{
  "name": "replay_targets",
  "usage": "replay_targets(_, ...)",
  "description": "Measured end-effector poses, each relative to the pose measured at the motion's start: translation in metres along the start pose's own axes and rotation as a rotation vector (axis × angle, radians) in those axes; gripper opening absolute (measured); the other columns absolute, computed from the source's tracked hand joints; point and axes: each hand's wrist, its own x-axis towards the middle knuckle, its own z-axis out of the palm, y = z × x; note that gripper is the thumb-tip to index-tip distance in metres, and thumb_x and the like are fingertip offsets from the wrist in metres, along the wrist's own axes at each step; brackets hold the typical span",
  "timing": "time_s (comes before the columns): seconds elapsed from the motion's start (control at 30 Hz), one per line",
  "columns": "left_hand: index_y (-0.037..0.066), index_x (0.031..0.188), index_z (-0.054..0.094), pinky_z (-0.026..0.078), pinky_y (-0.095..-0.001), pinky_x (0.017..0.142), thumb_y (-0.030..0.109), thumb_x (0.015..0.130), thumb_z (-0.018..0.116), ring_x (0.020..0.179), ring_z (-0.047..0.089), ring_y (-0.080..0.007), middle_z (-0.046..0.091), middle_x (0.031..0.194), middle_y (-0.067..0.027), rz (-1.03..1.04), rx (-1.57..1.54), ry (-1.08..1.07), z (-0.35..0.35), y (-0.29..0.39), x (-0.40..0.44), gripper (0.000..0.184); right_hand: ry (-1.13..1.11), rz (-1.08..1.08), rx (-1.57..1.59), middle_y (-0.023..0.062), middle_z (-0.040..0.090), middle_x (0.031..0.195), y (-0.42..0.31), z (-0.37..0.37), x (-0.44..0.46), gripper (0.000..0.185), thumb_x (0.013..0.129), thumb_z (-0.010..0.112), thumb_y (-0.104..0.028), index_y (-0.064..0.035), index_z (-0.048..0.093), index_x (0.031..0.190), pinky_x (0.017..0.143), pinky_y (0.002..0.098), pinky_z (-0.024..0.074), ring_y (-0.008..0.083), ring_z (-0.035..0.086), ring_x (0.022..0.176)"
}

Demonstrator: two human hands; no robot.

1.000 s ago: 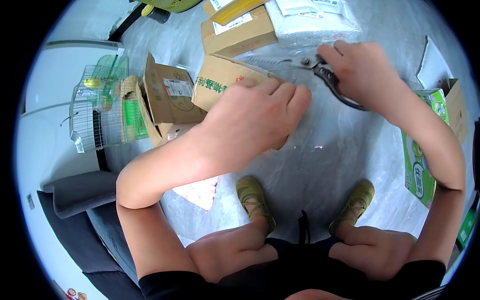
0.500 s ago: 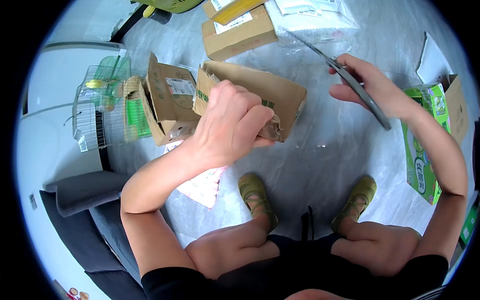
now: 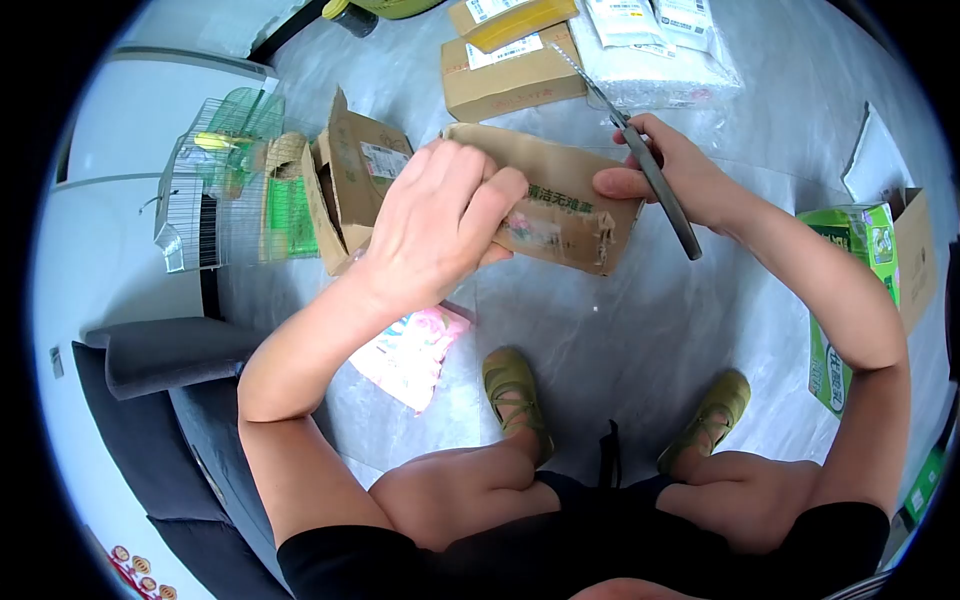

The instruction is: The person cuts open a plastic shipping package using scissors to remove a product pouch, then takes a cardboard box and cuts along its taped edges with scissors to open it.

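Note:
My left hand (image 3: 437, 222) is closed on the left part of an opened brown cardboard box (image 3: 560, 232), its fingers curled over the upper edge. Green printing and strips of clear tape show on the box's near face. My right hand (image 3: 680, 178) is wrapped round the grey handle of a knife (image 3: 663, 196), whose long narrow blade points up and away to the left. My right thumb lies against the right end of the box. My left hand hides the box's left end, and its contents cannot be seen.
Another opened carton (image 3: 365, 170) stands left, beside a wire cage (image 3: 215, 190). Behind are a sealed carton (image 3: 515, 80) and a bubble-wrapped parcel (image 3: 660, 75). A pink packet (image 3: 415, 355) lies near my feet. A green box (image 3: 850, 225) stands right, a dark sofa (image 3: 140, 430) left.
My right hand has come left with the knife, bringing its thumb to the box. The box has turned so its printed face shows more, still held by my left hand. The view has shifted slightly.

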Motion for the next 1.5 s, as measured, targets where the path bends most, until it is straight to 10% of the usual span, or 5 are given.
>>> replay_targets(0.5,0.007,0.068,0.038,0.054,-0.0514,0.092,0.006,0.058,0.062,0.1,0.063,-0.0318,0.054,0.092,-0.0121,0.624,0.124,0.193,0.01,-0.053,-0.004,0.026,-0.04,0.041,0.263,0.0082,0.056,0.093,0.009,0.062,-0.098,0.071,0.074,0.082,-0.046,-0.0019,0.046,0.116,0.08,0.0339,0.0464,0.0176,0.054,0.085)
replay_targets(0.6,0.008,0.063,0.036,0.052,-0.0538,0.098,0.006,0.058,0.061,0.102,0.062,-0.0324,0.053,0.091,-0.0121,0.769,0.058,0.186,0.016,-0.046,0.026,0.026,0.309,-0.102,-0.101,0.012,0.057,0.095,0.034,0.01,-0.083,0.068,0.078,0.08,-0.038,-0.0022,0.043,0.121,0.082,0.0353,0.0469,0.0226,0.057,0.086)
replay_targets(0.73,0.01,0.08,0.048,0.049,-0.0467,0.101,0.013,0.071,0.063,0.106,0.059,-0.0272,0.059,0.098,-0.0079,0.746,0.113,0.13,0.021,-0.043,0.052,0.018,0.391,-0.308,-0.861,0.0157,0.058,0.102,0.018,-0.076,-0.09,0.054,0.075,0.077,-0.02,-0.0086,0.049,0.121,0.08,0.0438,0.0481,0.0368,0.06,0.095)
replay_targets(1.0,0.007,0.075,0.046,0.054,-0.0482,0.097,0.004,0.069,0.066,0.104,0.062,-0.0329,0.059,0.097,-0.0111,0.822,0.081,0.179,0.032,-0.019,0.086,0.022,0.274,-0.266,-1.169,0.0154,0.058,0.101,-0.019,-0.099,-0.078,0.053,0.07,0.068,-0.006,-0.0052,0.057,0.121,0.082,0.0449,0.0491,0.0368,0.059,0.095)
replay_targets(1.5,0.007,0.084,0.043,0.054,-0.0432,0.096,0.006,0.073,0.064,0.106,0.061,-0.0309,0.059,0.1,-0.0095,0.806,0.128,0.2,0.037,-0.012,0.088,0.024,0.309,-0.219,-1.1,0.0164,0.055,0.098,-0.029,-0.105,-0.112,0.056,0.067,0.065,0.001,-0.0022,0.053,0.122,0.082,0.0434,0.0473,0.0382,0.057,0.094)
